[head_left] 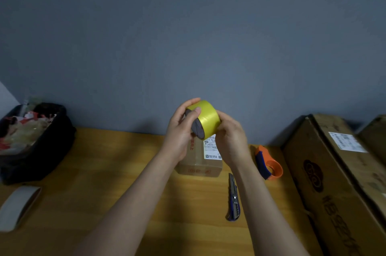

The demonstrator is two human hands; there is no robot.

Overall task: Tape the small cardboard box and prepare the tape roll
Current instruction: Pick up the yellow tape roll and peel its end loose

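I hold a yellow tape roll point(205, 119) up above the table with both hands. My left hand point(179, 130) grips its left side, thumb pressed on the yellow outer face. My right hand point(230, 136) cups the roll from the right. Below and behind my hands, the small cardboard box point(198, 163) rests on the wooden table point(104, 172), a white shipping label on its top. My hands partly hide the box.
An orange and blue tape dispenser point(269, 164) lies right of the box, a blue utility knife point(234, 199) nearer to me. Large cardboard boxes point(334, 182) fill the right side. A black bin of scraps point(31, 140) and a pale empty roll point(18, 207) sit left.
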